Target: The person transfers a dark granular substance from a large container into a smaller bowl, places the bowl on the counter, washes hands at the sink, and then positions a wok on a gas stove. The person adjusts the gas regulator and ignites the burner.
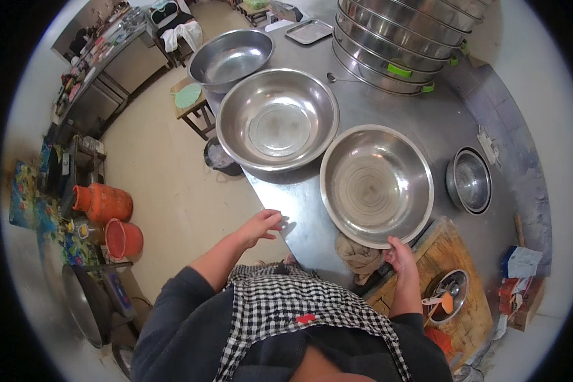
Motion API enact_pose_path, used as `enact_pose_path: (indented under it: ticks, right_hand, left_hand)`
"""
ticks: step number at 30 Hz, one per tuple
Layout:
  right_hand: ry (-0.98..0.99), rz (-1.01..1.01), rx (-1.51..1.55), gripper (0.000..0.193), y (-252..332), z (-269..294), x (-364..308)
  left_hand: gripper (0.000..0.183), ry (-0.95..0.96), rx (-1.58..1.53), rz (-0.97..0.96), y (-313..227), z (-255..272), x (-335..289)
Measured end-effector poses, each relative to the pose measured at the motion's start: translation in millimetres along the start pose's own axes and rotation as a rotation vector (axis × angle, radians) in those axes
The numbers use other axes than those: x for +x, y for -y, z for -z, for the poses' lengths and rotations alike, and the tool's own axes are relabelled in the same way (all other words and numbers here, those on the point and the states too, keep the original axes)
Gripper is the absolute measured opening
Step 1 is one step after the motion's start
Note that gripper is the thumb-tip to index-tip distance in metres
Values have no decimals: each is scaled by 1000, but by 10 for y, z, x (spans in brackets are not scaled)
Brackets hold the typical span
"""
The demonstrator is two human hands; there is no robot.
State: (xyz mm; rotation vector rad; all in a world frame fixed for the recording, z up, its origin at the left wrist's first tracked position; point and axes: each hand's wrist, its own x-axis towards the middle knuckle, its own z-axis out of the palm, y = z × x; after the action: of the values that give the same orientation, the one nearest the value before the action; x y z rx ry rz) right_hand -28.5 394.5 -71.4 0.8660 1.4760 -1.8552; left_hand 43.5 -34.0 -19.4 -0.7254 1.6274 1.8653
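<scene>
A wide steel basin [377, 184] sits on the metal table in front of me, and its inside looks bare. My right hand [399, 254] is closed on its near right rim, next to a crumpled brown cloth [358, 254]. Over the table's left edge hovers my left hand [262, 228], loosely open, holding nothing. Beyond the first basin stands a larger steel basin [277, 121], close to its rim. A third steel basin [231, 58] is farther back at the left, partly behind the larger one.
Stacked steel steamers [388, 48] with green handles rise at the back, near a small tray [309, 32] and a ladle [332, 77]. Nested bowls [470, 181] stand at right. A wooden board [461, 254] carries a utensil bowl [453, 296]. Leftward are an orange gas cylinder [108, 202] and red bucket [123, 239].
</scene>
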Motion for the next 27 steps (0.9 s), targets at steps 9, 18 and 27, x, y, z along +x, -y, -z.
enact_pose_path:
  ticks: [9,18,27]
  right_hand:
    - [139,-116,-173,36,-280,-104,-469]
    - [-17,809,-1530,67,-698,-119,-415]
    - [-445,794,-1305,37,126,198,98]
  left_hand:
    - [33,-45,67,-28,-50,-692,549]
    - [31,-15,-219,-40,385,-289,-8]
    - [28,125,-188,62,749,-56,-271]
